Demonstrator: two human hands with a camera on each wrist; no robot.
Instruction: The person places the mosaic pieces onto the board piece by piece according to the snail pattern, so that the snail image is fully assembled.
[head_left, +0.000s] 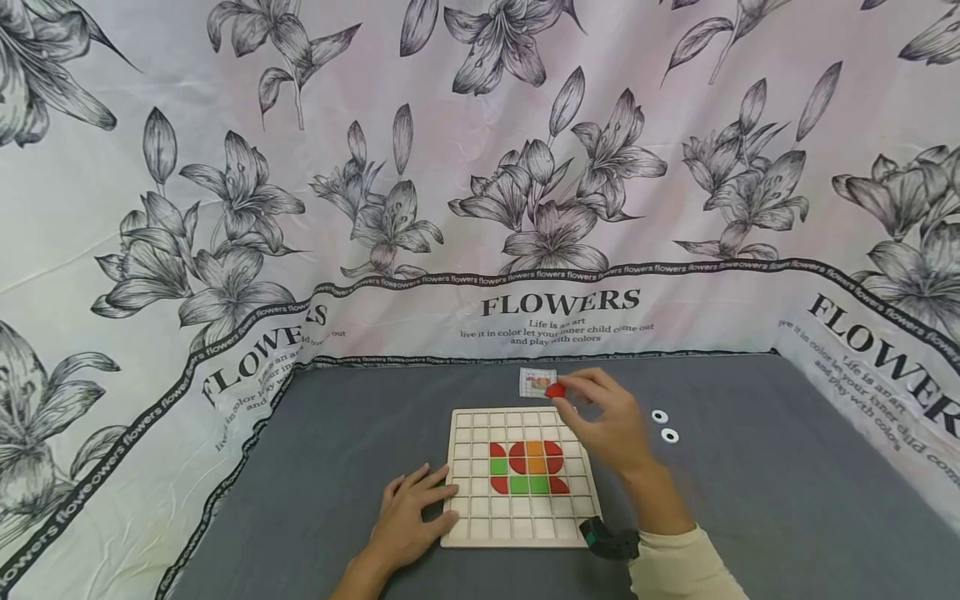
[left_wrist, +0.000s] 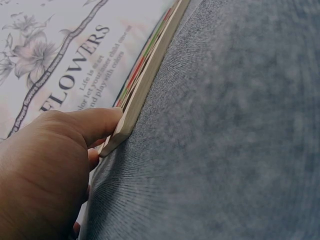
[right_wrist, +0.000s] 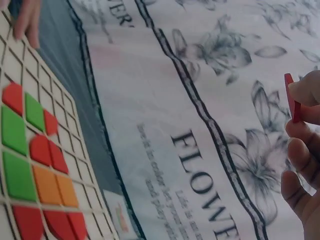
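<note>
A square wooden grid board (head_left: 480, 528) lies on the table, with red, green and orange tiles (head_left: 535, 457) set in its middle cells. My left hand (head_left: 408, 517) rests at the board's left edge, its fingers fairly straight and touching the rim. The left wrist view shows the thumb (left_wrist: 102, 122) against the board's corner. Above the board's far right corner, my right hand (head_left: 611, 421) pinches a small red tile (right_wrist: 293, 97) between thumb and fingers. The tile is held on edge in the right wrist view, so its full outline does not show there.
A small pattern card (head_left: 528, 382) lies just behind the board. Two white rings (head_left: 663, 419) sit on the grey tabletop (head_left: 750, 483), right of my right hand. A flower-printed curtain (head_left: 420, 321) encloses the back and sides. A black strap (head_left: 611, 540) surrounds the right wrist area.
</note>
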